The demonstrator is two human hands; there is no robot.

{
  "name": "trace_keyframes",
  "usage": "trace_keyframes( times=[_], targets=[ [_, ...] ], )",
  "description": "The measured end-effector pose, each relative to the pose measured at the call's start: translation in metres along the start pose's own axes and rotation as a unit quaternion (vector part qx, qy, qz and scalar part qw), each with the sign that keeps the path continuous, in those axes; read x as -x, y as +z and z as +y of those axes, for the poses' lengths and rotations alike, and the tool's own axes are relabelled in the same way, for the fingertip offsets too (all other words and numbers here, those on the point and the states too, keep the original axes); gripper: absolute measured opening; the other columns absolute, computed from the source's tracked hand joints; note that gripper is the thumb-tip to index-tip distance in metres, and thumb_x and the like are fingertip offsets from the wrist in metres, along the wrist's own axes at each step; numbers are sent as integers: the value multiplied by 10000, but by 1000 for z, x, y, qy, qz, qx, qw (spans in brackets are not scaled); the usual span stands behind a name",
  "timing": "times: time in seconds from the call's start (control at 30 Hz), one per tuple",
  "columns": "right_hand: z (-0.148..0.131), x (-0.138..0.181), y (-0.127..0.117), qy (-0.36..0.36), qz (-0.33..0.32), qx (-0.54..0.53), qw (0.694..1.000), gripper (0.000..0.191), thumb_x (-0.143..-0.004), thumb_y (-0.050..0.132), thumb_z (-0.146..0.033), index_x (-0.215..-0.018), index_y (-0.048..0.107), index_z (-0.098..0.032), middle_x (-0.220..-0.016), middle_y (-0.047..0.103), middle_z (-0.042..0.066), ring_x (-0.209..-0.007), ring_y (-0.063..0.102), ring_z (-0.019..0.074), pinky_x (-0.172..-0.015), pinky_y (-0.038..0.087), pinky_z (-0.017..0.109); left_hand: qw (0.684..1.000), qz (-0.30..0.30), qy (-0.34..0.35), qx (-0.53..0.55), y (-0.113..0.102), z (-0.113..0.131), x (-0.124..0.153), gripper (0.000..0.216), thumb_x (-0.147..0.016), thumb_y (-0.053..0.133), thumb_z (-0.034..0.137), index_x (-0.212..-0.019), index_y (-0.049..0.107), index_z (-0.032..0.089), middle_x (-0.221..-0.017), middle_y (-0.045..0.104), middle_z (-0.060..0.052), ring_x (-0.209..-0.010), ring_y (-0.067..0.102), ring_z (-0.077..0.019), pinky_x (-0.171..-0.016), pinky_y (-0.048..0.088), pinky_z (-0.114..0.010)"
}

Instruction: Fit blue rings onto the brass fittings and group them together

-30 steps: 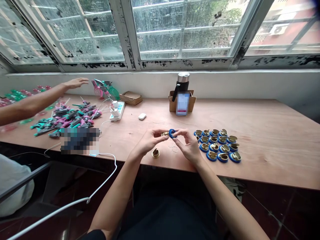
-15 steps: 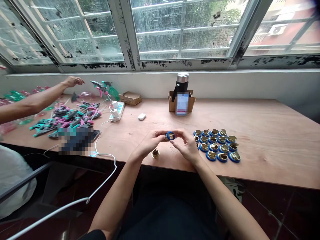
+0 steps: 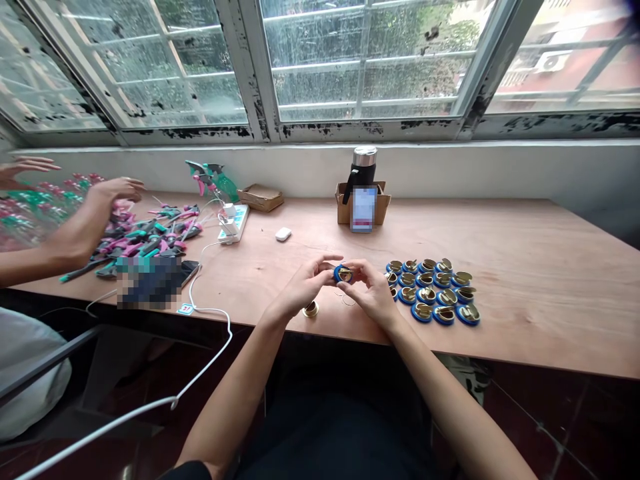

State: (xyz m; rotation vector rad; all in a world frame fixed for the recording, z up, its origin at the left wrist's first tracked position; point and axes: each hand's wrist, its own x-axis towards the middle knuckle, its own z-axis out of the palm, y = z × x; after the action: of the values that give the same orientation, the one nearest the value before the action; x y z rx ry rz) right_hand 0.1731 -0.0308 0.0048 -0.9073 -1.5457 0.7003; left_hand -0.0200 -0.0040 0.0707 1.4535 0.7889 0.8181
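**Blue-ringed brass fitting (image 3: 343,274) pinched between both hands**

The fitting sits just above the near part of the plywood table (image 3: 505,267), near the middle of the frame. The left hand (image 3: 305,285) and the right hand (image 3: 370,291) are both closed around it, gripping it from either side with their fingertips. A loose brass cup (image 3: 311,309) stands on the wood just below the left hand, and thin wire rings (image 3: 348,299) lie faintly visible under the right hand. To the right, a tight cluster of brass pieces in blue rings (image 3: 433,291) covers the tabletop. Farther back stand a cardboard box (image 3: 363,207) and a steel-topped flask (image 3: 364,167). At left, a co-worker's hand (image 3: 117,190) reaches over a heap of pink and teal plastic spray triggers (image 3: 145,241), beside a white power strip (image 3: 235,222).
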Motion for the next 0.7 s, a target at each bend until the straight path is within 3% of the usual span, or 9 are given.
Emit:
trace_keyframes(
  times=[0.2,0.3,0.43,0.7],
  targets=[
    [-4,3,-1,-44,81,51,994,360,-885,877,-409,-1153,720,-229,-1057,790,82,-897,749,235,-801,624,397,999,-13,-2,38,4,1,2,506,-981,705,430,-1401,621,160,-1214,745,-131,-1171,719,-277,-1018,589,-428],
    [-5,3,-1,-66,102,66,990,344,-883,881,-367,-1157,719,-235,-1052,785,75,-886,740,231,-786,614,393,998,-34,-19,41,5,-3,1,450,-955,748,495,-1240,702,150,-1201,746,-124,-1120,728,-262,-1028,580,-426],
    [-4,2,-1,-66,82,41,994,348,-890,870,-369,-1169,707,-239,-1070,774,75,-902,741,229,-748,610,372,998,-23,-42,40,4,-6,-1,426,-947,738,551,-1026,717,133,-1062,750,-89,-997,735,-217,-1018,572,-393],
    [1,3,-2,0,28,-41,999,276,-1046,644,-437,-1242,658,-243,-1009,748,59,-893,724,214,-764,598,356,998,-18,14,-66,-2,-4,-1,441,-1016,585,586,-1033,688,158,-1052,729,-83,-977,694,-206,-871,582,-331]
  ],
)
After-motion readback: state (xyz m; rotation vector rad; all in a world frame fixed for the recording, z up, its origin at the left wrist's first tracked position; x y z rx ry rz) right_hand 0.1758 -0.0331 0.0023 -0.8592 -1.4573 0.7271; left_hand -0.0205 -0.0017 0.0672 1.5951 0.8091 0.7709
